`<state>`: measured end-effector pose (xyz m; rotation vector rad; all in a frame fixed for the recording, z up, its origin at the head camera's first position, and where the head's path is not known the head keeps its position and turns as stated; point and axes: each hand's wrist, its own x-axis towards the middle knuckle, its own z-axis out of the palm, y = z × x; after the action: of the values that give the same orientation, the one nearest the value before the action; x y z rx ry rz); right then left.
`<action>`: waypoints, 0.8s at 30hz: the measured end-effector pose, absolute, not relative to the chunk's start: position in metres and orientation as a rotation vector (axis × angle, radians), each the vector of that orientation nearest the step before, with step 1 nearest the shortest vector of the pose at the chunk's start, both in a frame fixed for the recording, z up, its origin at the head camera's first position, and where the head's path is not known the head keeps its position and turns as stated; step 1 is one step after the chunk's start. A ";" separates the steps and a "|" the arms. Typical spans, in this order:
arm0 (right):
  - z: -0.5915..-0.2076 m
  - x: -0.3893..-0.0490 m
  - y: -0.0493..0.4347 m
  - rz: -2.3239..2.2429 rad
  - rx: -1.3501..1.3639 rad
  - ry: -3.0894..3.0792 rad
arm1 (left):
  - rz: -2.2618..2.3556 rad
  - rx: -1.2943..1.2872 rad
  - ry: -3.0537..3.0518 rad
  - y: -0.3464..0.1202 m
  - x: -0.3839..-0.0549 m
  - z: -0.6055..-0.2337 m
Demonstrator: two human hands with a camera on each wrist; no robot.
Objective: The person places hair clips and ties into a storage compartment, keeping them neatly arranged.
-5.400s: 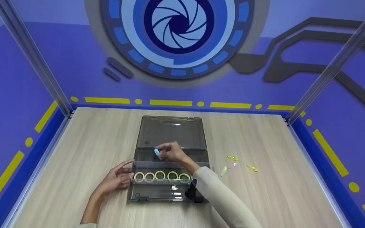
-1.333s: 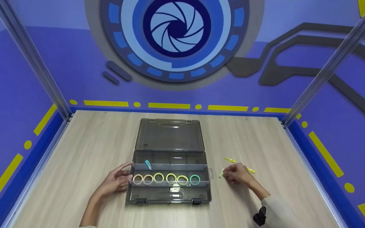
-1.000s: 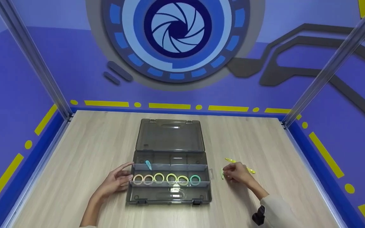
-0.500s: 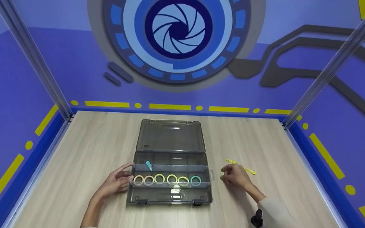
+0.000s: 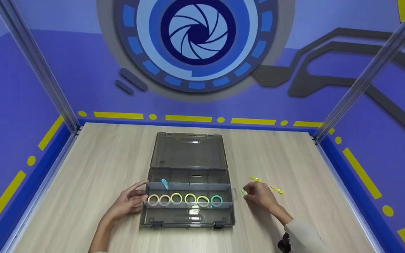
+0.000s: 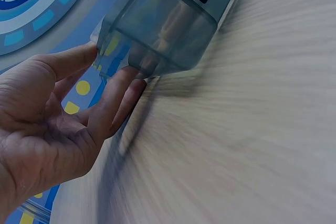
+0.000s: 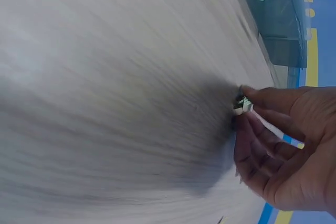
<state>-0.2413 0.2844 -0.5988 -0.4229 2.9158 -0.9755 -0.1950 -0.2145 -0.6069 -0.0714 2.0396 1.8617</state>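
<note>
My right hand (image 5: 261, 196) pinches a light green hair clip (image 5: 244, 192) between thumb and fingertips, right of the box; the clip (image 7: 243, 104) is partly covered by fingers in the right wrist view. My left hand (image 5: 127, 202) touches the left side wall of the smoky clear organizer box (image 5: 188, 214) with extended fingers; in the left wrist view those fingers (image 6: 118, 93) rest against the box's corner. A blue hair clip (image 5: 165, 183) lies in the box toward the back left. Several rings (image 5: 190, 199), peach, yellow and teal, stand in a row in the middle compartment.
Two yellow hair clips, one farther back (image 5: 255, 179) and one farther right (image 5: 277, 190), lie on the wooden table (image 5: 294, 158) beside the right hand. The box's lid (image 5: 189, 151) lies open toward the back. Blue panels with metal posts enclose the table.
The blue clip went from my right hand into the box. That hand moved right to the loose clips and picked up the green one; the pink clip is out of sight. My left hand stayed.
</note>
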 end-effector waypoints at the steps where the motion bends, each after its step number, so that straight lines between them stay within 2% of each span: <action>1: -0.599 -0.242 0.284 -0.965 -0.448 2.914 | 1.862 -0.070 2.038 -0.215 -0.195 -0.607; 10: -0.596 -0.241 0.282 -0.806 -0.561 2.983 | 1.864 -0.057 2.044 -0.215 -0.194 -0.607; 24: -0.600 -0.241 0.284 -0.837 -0.532 3.001 | 1.849 -0.087 2.064 -0.215 -0.195 -0.608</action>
<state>-0.2405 0.2844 -0.5996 -0.5320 3.0008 -0.8369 -0.1955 -0.2146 -0.6083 -0.0867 2.0645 1.8489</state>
